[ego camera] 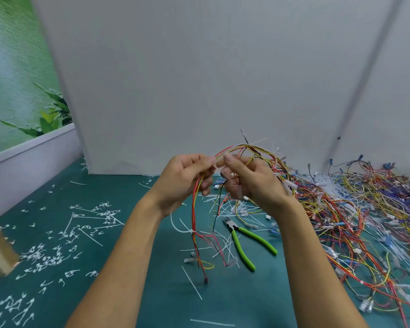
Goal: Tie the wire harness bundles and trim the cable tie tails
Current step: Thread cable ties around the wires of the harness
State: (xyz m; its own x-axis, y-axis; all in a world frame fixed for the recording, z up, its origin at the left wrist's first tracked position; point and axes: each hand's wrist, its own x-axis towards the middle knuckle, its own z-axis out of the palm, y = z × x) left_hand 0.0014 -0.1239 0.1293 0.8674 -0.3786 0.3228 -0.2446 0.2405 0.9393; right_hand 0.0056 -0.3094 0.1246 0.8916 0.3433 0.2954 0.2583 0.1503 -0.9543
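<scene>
Wire bundle: arched in the air between both grips, above the desk.
Left grip: pinching the bundle.
Right grip: curled on it, perhaps a white tie too.
Cutters: flat on desk.

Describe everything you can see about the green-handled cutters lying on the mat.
The cutters are small side cutters with a dark metal head and two bright green, plastic-looking handles. They lie flat on the teal mat, handles spread apart, head pointing away and left, handle ends toward the person. Loose white cable ties lie around them. Nothing grips them: the left hand and right hand are raised above, holding the wire harness.
</scene>
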